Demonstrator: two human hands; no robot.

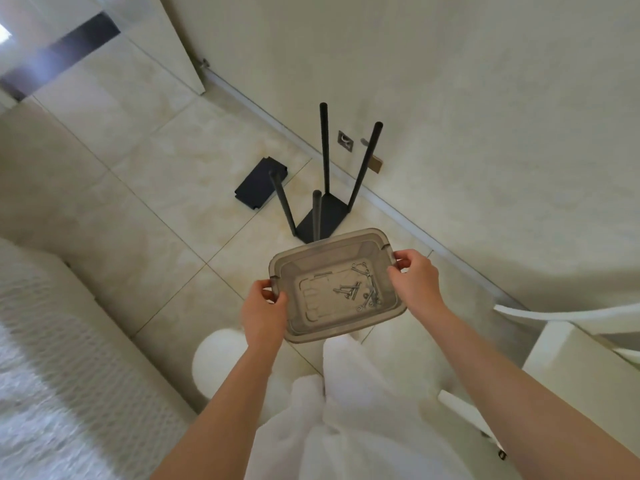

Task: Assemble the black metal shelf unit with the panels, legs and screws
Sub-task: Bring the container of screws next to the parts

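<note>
Four black legs [325, 147] stand upright from one black panel [327, 216] on the tiled floor [156, 161] near the wall, and a second black panel [261, 185] lies flat just to its left. One translucent grey tray [332, 327] is held above the floor with a loose cluster of silver screws [360, 289] in it, too jumbled to count. The left hand [263, 313] grips the tray's near-left rim with curled fingers, and the right hand [415, 282] pinches its far-right rim between thumb and fingers.
</note>
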